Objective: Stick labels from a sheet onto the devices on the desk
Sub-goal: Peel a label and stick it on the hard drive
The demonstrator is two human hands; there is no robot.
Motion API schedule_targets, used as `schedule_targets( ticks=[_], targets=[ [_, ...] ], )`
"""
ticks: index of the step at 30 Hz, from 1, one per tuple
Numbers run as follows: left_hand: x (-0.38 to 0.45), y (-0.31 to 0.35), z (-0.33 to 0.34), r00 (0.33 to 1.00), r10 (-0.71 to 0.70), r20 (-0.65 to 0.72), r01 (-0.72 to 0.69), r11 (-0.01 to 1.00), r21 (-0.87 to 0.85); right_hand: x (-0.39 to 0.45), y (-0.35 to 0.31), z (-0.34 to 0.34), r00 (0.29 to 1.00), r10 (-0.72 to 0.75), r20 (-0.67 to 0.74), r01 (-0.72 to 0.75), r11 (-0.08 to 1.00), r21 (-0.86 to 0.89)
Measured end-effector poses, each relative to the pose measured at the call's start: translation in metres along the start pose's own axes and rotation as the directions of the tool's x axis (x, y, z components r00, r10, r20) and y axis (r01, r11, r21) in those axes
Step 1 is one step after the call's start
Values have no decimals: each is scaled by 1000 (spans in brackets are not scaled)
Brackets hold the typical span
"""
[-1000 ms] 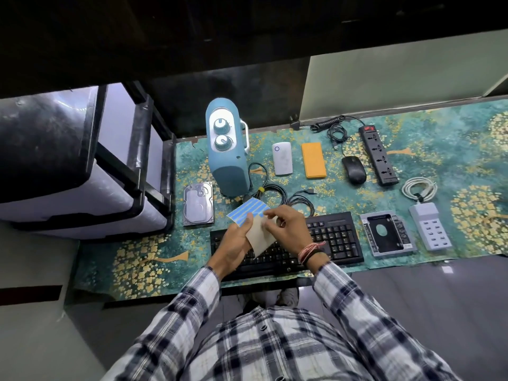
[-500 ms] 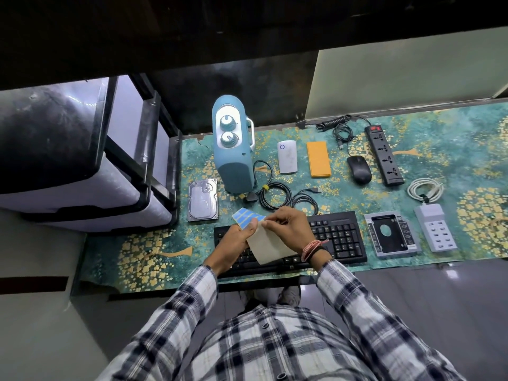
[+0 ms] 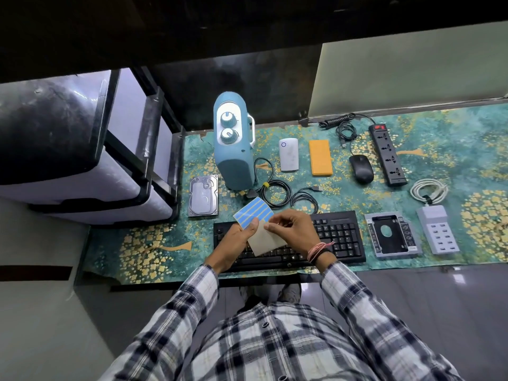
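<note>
Above the keyboard (image 3: pixel 338 237), the left hand (image 3: pixel 233 243) gripped the label sheet (image 3: pixel 254 213) between thumb and fingers. The right hand (image 3: pixel 294 229) pinched the sheet's bare backing (image 3: pixel 268 242), fingers curled.

No text can be read; the keyboard (image 3: pixel 334 237) legends are too small.

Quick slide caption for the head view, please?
Both hands, left and right, hold a blue-striped label sheet above the black keyboard.
</note>
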State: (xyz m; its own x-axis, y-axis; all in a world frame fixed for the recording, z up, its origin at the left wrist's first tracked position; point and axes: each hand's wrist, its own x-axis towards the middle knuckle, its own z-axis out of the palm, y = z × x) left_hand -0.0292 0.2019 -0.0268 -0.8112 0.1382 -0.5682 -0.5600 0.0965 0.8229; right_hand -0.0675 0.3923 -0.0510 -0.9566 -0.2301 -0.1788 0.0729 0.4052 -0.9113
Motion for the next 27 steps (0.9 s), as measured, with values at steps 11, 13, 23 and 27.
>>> schedule_targets(
  ticks=[11,13,23,27],
  targets=[
    [-7,0,14,1000,28,-11,-28,1000,12,1,1,-7,996,-85,-23,84,995,-51],
    [-7,-1,13,1000,27,-13,-27,1000,9,-2,1,-7,991,-131,-4,131,990,-53],
    [1,2,-3,999,-3,33,1,999,37,3,-6,3,996,-78,-46,75,994,-77],
    [1,7,-10,998,11,60,-13,999,38,6,-12,11,996,-72,-60,66,994,-92]
  ],
)
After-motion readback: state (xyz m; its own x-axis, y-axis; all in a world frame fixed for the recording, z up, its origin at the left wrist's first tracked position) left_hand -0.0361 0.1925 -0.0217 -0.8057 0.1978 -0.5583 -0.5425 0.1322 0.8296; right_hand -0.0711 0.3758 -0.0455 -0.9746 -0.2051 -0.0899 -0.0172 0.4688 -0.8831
